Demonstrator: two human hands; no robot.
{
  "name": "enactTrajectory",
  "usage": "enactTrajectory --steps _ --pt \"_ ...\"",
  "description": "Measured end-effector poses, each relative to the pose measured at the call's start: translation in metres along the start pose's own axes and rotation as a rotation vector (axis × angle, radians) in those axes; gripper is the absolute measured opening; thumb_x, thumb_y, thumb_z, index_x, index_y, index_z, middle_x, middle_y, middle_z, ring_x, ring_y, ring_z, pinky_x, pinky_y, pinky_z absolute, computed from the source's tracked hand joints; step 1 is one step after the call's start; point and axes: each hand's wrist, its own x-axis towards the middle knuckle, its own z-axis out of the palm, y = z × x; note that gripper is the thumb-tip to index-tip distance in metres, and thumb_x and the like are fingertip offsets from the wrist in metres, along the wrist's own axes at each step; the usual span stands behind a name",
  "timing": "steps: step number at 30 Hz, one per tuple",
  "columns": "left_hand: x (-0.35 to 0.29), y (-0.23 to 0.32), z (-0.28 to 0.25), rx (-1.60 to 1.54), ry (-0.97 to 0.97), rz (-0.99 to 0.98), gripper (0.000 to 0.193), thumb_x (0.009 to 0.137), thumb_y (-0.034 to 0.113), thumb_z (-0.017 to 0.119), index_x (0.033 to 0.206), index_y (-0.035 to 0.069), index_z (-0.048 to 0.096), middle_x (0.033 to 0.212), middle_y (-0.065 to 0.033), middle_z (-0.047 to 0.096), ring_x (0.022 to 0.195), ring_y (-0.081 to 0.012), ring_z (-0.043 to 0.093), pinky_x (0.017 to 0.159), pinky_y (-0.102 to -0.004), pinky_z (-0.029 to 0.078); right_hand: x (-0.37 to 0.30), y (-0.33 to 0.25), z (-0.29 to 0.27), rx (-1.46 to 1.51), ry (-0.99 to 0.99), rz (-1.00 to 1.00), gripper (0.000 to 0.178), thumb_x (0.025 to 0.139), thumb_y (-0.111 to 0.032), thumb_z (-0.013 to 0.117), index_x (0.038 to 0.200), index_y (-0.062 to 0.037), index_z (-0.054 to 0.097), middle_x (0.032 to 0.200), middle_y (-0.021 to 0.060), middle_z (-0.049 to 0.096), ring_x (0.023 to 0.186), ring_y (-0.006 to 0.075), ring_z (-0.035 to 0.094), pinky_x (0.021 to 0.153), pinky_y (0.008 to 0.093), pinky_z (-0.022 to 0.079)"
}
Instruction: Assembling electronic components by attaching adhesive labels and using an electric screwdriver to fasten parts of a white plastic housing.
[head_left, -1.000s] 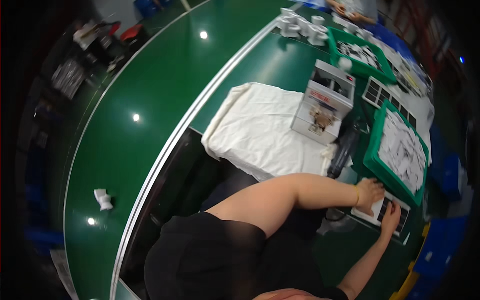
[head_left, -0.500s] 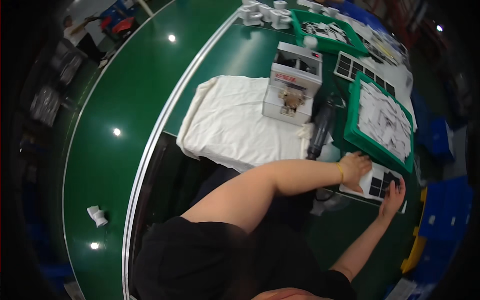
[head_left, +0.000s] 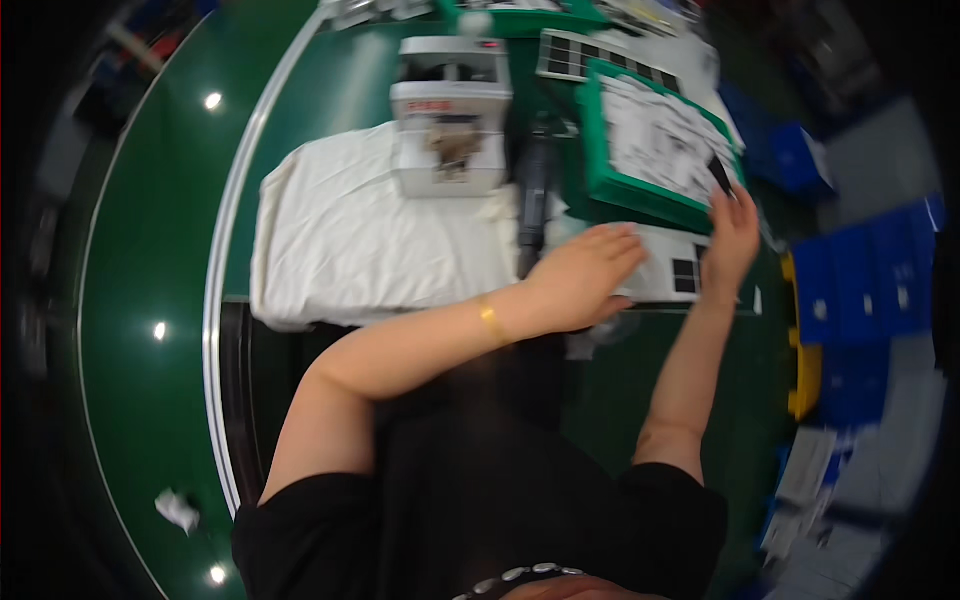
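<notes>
My left hand (head_left: 580, 275) lies flat, fingers together, on a white sheet of dark square stickers (head_left: 672, 272) at the green table's near edge. My right hand (head_left: 732, 238) is at the sheet's right end, its fingertips up against the corner of a green tray (head_left: 600, 170) filled with white printed sheets. Motion blur hides whether its fingers pinch anything. A gold bracelet is on my left wrist.
A white cloth (head_left: 370, 240) covers the table to the left. A small white machine (head_left: 448, 130) stands on it, with a dark tool (head_left: 532, 200) lying beside it. Another sticker sheet (head_left: 610, 62) lies beyond the tray. Blue and yellow bins (head_left: 860, 300) stand at the right.
The view has swung so the table sits more centred. My left hand has flattened onto the sticker sheet, and my right hand has risen to the tray's corner.
</notes>
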Motion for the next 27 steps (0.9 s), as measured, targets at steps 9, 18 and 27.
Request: enactTrajectory --steps 9,18,27 --pt "-0.025 0.021 -0.002 -0.24 -0.065 -0.078 0.049 0.081 0.02 0.073 0.123 0.001 0.055 0.131 -0.016 0.055 0.131 -0.0319 0.045 0.105 -0.0402 0.041 0.062 0.012 0.064 -0.629 -0.315 0.078 0.09 0.073 -0.018 0.079 0.146 -0.0121 0.027 0.102 0.0152 0.07 0.09 0.0231 0.066 0.084 0.032 0.05" --pt "-0.033 0.012 -0.027 -0.426 0.022 -0.258 0.048 0.082 0.013 0.073 0.125 0.001 0.055 0.126 -0.0154 0.06 0.119 -0.0321 0.057 0.098 -0.0368 0.047 0.05 0.011 0.074 -0.653 -0.13 -0.022 0.076 0.076 -0.006 0.073 0.141 -0.006 0.033 0.094 0.0103 0.07 0.085 0.0199 0.067 0.082 0.0315 0.051" --pt "-0.037 -0.012 -0.044 -1.218 0.409 -0.762 0.038 0.086 0.004 0.07 0.118 -0.006 0.053 0.098 -0.0119 0.068 0.085 -0.014 0.066 0.076 -0.0237 0.053 -0.106 -0.078 0.08 -0.543 -0.521 -0.813 0.067 0.07 0.01 0.07 0.131 -0.001 0.044 0.088 0.0063 0.069 0.082 0.027 0.061 0.076 0.037 0.048"
